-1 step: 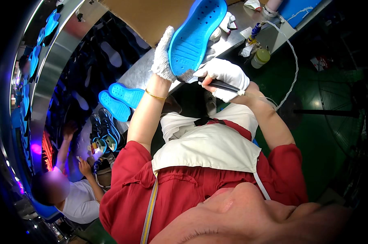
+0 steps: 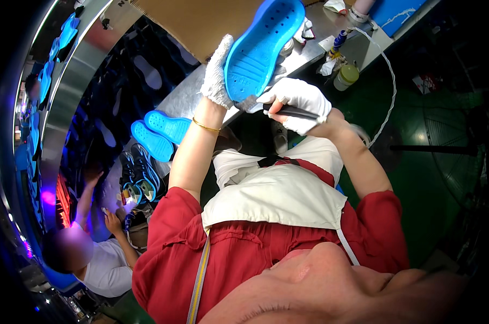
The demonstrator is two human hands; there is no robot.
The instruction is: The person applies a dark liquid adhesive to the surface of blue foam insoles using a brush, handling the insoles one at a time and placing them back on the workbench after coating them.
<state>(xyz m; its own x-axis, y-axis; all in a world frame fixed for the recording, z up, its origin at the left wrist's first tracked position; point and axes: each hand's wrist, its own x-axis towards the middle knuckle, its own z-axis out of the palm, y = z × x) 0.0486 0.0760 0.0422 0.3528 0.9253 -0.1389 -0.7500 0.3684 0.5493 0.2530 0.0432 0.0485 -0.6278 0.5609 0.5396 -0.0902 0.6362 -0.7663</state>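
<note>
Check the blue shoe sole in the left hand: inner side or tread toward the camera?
Inner side: the blue shoe sole shows its raised rim and recessed, holed bed.

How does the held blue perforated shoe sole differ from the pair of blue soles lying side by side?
The held blue sole is raised in the white-gloved left hand, while the blue pair lies on the grey worktop. The held sole looks larger here than either of the pair. A black-handled brush in the white-gloved right hand is at the held sole's lower end; no brush is at the pair. Both are blue.
</note>
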